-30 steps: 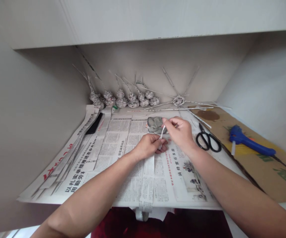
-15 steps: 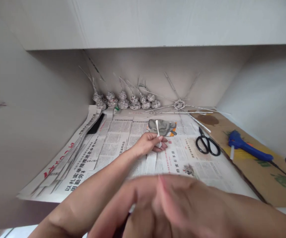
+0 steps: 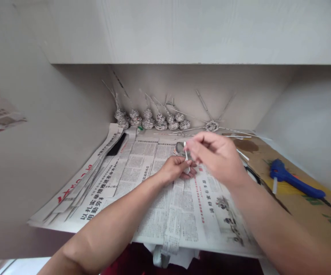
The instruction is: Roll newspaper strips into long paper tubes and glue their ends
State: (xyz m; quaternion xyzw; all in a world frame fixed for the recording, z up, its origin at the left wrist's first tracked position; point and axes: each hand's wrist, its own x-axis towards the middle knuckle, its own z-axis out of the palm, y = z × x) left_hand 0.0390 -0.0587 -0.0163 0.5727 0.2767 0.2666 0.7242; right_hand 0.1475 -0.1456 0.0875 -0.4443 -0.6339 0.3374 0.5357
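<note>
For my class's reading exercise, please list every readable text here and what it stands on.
"以扎实举措推进农": black headline, left side of the newspaper.
"用勤劳": line beneath it, same newspaper, cut off by the arm.
"蜂蜜有多甜": vertical headline, right side.
Red heading among the newspaper strips: partly covered, unreadable.
Small newspaper columns: too small.
Green marks on the cardboard: too blurred.
Print on the left wall: too blurred.

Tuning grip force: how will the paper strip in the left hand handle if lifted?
Paper strip: probably floppy along its wide part, since its near end sags and curls. Likely stiffer where it looks rolled narrow above the left hand. Probably light, being thin paper.
</note>
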